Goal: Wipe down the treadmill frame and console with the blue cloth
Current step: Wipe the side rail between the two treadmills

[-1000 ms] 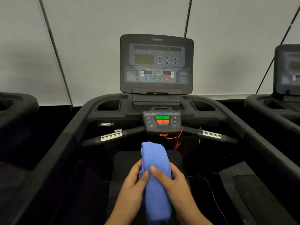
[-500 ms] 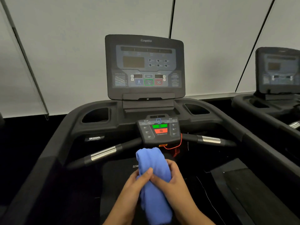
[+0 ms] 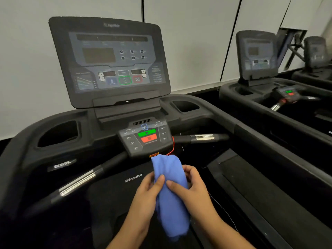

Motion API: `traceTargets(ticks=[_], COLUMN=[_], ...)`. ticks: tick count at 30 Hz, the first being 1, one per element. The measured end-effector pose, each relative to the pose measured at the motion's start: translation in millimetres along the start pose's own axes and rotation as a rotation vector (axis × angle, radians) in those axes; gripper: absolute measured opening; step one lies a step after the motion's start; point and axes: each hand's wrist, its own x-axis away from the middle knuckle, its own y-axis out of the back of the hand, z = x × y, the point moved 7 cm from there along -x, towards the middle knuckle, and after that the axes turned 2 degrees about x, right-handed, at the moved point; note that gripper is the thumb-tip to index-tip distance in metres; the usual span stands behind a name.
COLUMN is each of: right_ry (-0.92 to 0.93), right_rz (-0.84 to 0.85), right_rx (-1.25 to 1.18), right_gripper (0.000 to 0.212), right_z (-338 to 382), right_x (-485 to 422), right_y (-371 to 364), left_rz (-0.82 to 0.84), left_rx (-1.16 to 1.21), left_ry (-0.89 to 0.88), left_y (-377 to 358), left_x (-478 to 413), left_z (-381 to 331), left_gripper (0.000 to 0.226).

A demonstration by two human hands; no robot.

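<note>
Blue cloth (image 3: 172, 212) sits bunched at six o'clock below the control panel (image 3: 145, 137). The left hand (image 3: 145, 196) pinches its edge and the right hand (image 3: 195, 189) curls round it. It looks soft, light and floppy, so it's best gathered into a pad before reaching for the console (image 3: 109, 60) at twelve o'clock.

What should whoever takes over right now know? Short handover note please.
Left hand: grips the blue cloth, thumb on top.
Right hand: grips the same cloth from the other side.
Cloth: bunched, held in front of the lower control panel, apparently touching no surface.
Done: cloth in hand only.
Left: wipe the console and the treadmill frame.
</note>
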Motion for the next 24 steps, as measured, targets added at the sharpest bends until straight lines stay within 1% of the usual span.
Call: traceTargets(ticks=[2, 4, 6, 7, 8, 11, 13, 17, 18, 19, 21, 22, 24], right_ry=[-0.034, -0.069, -0.116, -0.148, -0.179, -0.249, -0.235, -0.147, -0.135, -0.124, -0.100, -0.100, -0.116], right_rz=[-0.008, -0.009, -0.008, -0.007, -0.003, 0.072, 0.109, 0.053, 0.041, 0.031, 0.018, 0.009, -0.006], right_rx=[0.000, 0.026, 0.035, -0.006, -0.069, -0.217, -0.202, -0.169, -0.173, -0.169, -0.155, -0.159, -0.161], right_gripper=[0.035, 0.035, 0.052, 0.058, 0.058, 0.038, 0.035, 0.029, 0.029, 0.029, 0.033, 0.035, 0.033], right_z=[-1, -3, -7, -10, -12, -12, -8, -6, -7, -6, -6, -7, -10], right_x=[-3, -8, -11, -12, -13, -15, -20, -34, -38, -42, -51, -55, -63], right_y=[10, 20, 32, 39, 47, 73, 96, 145, 156, 166, 187, 197, 216], left_rz=[0.034, 0.057, 0.089, 0.110, 0.135, 0.226, 0.263, 0.303, 0.314, 0.321, 0.339, 0.353, 0.381], left_rx=[-0.051, -0.090, -0.120, -0.134, -0.150, -0.167, -0.154, -0.181, -0.205, -0.243, -0.372, -0.424, -0.478], left_ry=[-0.018, -0.015, -0.010, -0.006, 0.001, 0.052, 0.089, 0.124, 0.136, 0.146, 0.150, 0.160, 0.191], left_y=[-8, -17, -29, -37, -47, -80, -103, -142, -150, -158, -174, -181, -194], left_x=[-6, -12, -17, -19, -20, -21, -23, -32, -33, -34, -37, -38, -40], left_z=[0, 2, 6, 9, 11, 22, 28, 37, 40, 42, 46, 49, 54], left_gripper=[0.027, 0.037, 0.042, 0.041, 0.039, 0.029, 0.028, 0.027, 0.032, 0.042, 0.057, 0.057, 0.045])
